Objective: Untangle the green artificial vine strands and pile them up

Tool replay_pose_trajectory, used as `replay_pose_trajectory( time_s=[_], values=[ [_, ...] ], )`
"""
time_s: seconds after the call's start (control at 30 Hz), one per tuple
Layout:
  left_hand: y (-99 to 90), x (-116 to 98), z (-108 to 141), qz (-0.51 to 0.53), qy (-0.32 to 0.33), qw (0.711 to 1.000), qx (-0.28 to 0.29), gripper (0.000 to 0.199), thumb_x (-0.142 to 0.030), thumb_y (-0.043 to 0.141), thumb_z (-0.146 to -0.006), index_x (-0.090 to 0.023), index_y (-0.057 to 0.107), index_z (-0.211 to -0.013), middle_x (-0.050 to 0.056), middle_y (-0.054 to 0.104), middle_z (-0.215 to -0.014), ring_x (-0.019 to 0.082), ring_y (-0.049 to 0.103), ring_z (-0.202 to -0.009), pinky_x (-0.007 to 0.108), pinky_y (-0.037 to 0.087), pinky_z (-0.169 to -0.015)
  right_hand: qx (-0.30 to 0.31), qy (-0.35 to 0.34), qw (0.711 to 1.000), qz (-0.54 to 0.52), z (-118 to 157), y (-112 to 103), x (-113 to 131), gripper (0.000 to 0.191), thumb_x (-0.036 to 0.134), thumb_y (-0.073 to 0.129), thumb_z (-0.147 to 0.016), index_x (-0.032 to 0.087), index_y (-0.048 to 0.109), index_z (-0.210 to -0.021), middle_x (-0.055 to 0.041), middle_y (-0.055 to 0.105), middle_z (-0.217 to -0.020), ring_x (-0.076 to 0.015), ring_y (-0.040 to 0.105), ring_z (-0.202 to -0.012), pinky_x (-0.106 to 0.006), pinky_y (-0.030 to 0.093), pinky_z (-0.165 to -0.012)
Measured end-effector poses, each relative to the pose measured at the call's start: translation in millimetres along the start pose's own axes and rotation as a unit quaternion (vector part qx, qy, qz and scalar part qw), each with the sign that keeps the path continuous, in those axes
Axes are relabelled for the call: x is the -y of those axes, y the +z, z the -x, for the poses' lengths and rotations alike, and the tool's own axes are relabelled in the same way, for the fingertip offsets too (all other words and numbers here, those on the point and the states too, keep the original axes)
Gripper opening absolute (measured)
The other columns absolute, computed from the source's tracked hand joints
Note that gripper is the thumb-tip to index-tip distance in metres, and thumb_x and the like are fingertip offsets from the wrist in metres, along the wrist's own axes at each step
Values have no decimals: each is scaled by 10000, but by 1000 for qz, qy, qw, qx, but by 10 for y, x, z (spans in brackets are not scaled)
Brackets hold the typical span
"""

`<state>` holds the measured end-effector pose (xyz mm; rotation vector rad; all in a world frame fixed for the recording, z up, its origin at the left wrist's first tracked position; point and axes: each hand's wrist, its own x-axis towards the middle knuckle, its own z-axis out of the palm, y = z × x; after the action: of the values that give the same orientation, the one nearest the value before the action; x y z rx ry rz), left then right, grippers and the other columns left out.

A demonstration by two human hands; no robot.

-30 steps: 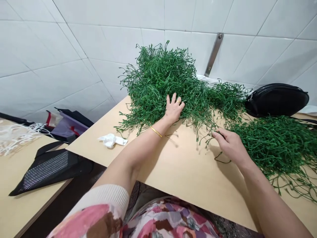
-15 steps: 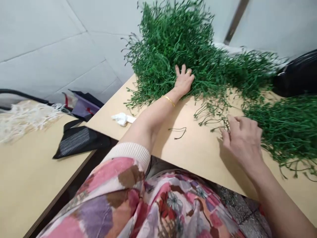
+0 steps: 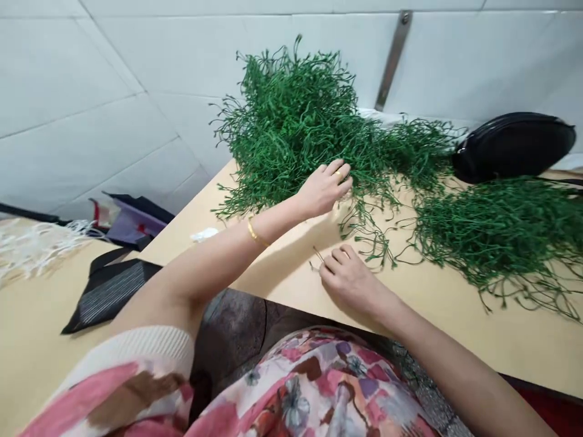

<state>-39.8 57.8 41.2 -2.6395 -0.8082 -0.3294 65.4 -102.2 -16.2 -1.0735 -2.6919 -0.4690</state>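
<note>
A tall heap of green knotted strings (image 3: 286, 121) lies on the table against the wall. At its front edge is my left hand (image 3: 325, 188), palm down, fingers bent and a little apart, with nothing visible in them. My right hand (image 3: 353, 279) is lower, near the table's front edge, its fingers curled down over a single loose dark string (image 3: 317, 254). Part of that string sticks out at the fingertips; the rest is hidden under the hand. Several loose green strings (image 3: 376, 237) lie between my hands and a second, flatter pile of green strings (image 3: 496, 237) on the right.
A black pouch (image 3: 514, 145) stands behind the right pile. Scrap of white material (image 3: 204, 235) lies left of my left forearm. On the adjoining table at left are a black bag (image 3: 112, 294) and white strings (image 3: 40, 246). The tiled wall (image 3: 150, 54) borders the back.
My left hand has drawn back from the heap toward me, its fingers less spread. My right hand has moved left, from the loose strings beside the right pile to the single string. The view has shifted.
</note>
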Motion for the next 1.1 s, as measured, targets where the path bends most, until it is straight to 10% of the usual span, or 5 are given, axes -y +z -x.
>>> replay_pose_trajectory(
  time_s=[0.2, 0.4, 0.57, 0.67, 1.1],
  values=[
    [-37, -279, 238, 84, -111, 989, -49, 324, -261, 317, -925, -159, 593, -788, 96, 590, -835, 195, 506, -840, 314, 433, -689, -94, 141, 984, 58, 684, -558, -509, 201, 91, 490, -800, 123, 668, -887, -90, 605, -787, -202, 478, -800, -337, 351, -744],
    [88, -193, 55, 62, -84, 992, -69, 281, -234, 383, -895, -150, 621, -770, 113, 616, -957, 244, 481, -989, 380, 396, -781, 24, 413, 869, 272, 1227, -885, -1076, 214, 233, 476, -825, 154, 663, -760, -170, 602, -939, -263, 462, -796, -343, 219, -607],
    [27, -152, -165, 25, -74, 996, -43, 242, -217, 411, -878, -144, 642, -874, 130, 601, -1077, 284, 445, -1125, 418, 371, -853, 2, 365, 929, -65, 608, -569, -1171, 296, 269, 406, -857, 177, 662, -740, -81, 649, -793, -189, 509, -738, -296, 319, -652],
    [48, -164, -247, 26, -34, 999, -32, 251, -211, 426, -864, -169, 639, -991, 125, 587, -1131, 282, 440, -1146, 425, 365, -885, 13, 412, 889, -201, 68, -226, -1249, 293, 278, 428, -832, 176, 655, -677, -71, 657, -744, -176, 527, -718, -276, 331, -655],
    [492, 201, -478, 7, -93, 996, -1, 328, -231, 421, -864, -192, 559, -1159, 147, 530, -1214, 296, 419, -1173, 439, 347, -921, -31, 502, 829, -246, -291, 289, -1465, 251, 307, 475, -790, 167, 682, -813, -82, 681, -812, -182, 553, -744, -279, 373, -674]
  ],
)
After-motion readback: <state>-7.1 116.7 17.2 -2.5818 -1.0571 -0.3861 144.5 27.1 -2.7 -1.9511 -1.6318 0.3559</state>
